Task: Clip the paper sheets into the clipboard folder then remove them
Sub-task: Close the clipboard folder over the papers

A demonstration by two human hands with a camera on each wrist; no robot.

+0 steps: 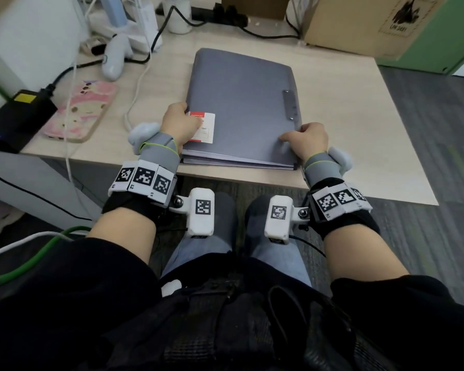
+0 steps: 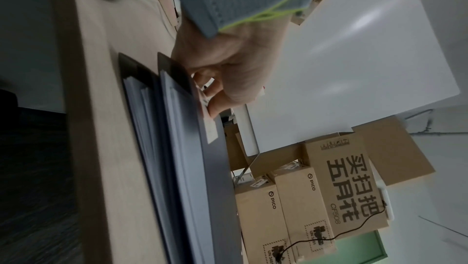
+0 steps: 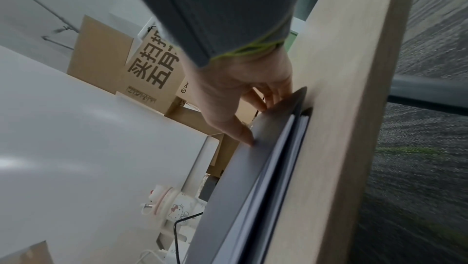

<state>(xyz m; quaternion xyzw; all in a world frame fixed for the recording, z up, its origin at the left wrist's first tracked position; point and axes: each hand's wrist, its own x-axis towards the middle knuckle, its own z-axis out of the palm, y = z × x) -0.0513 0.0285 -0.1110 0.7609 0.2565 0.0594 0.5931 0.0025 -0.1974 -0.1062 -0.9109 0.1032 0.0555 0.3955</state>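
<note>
a closed grey clipboard folder (image 1: 241,103) is seen lying flat on the light wooden table (image 1: 346,124), near its front edge, with white paper sheets (image 2: 144,108) showing between its covers along the near side. the left hand (image 1: 181,124) is laid on the folder's near left corner, partly over a red and white label (image 1: 205,127); its fingers are curled round the cover's edge in the left wrist view, so the cover appears to be gripped, though blur makes this uncertain. the right hand (image 1: 306,139) is placed at the near right corner, its fingers bent over the cover's edge and its thumb (image 3: 240,132) pressed on top. a metal strip (image 1: 289,104) is fixed by the right edge. a pink phone (image 1: 81,111) and a black adapter (image 1: 14,116) are left of the folder, well apart from it.
</note>
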